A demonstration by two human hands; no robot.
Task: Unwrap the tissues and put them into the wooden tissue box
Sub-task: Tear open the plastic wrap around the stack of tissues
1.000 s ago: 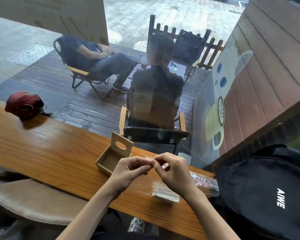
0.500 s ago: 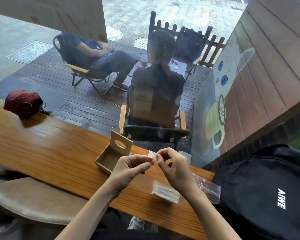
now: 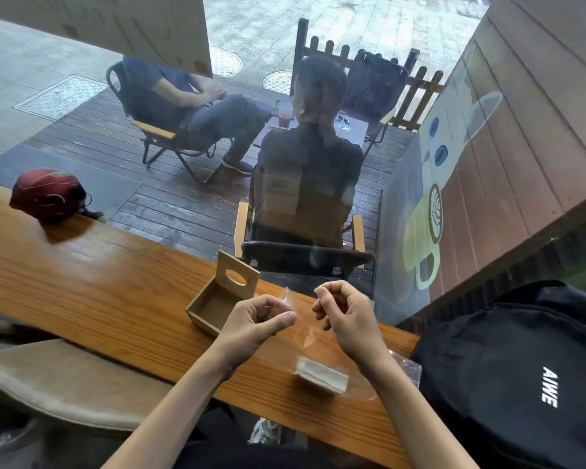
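**One tissue pack, wrapper partly opened, on the wooden counter**

One small stack of tissues [image 3: 321,378], off-white and flat, block-shaped, lies inside a clear plastic wrapper [image 3: 305,333] on the counter [image 3: 82,279], near its near edge and below our right hand. We note its long axis running from near-right to far-left, roughly along the counter's edge. The wrapper is crinkled and transparent; its loose far end rises from the stack up between our two hands, and more film trails off to the right against the black backpack [image 3: 521,384].

Our left hand [image 3: 256,321] pinches one edge of the film between thumb and forefinger, the other fingers curled in. Our right hand [image 3: 347,316] is likewise curled with thumb and forefinger brought together; we cannot tell for certain whether film is caught between them, as the plastic is too clear there.

Wooden tissue box [image 3: 217,299]: open, pale, standing on the counter just to the far left of our left hand. Its lid [image 3: 237,277], with an oval slot, stands upright along the far side. The interior shows bare.

Change since half a second ago: our hands, then touching at the fingertips over the wrapper's tip, are now drawn apart, left going left and right going right, with the film stretched wider between them. Stack and box lie where they did.

Other items: a red helmet [image 3: 48,194] at the counter's far left.
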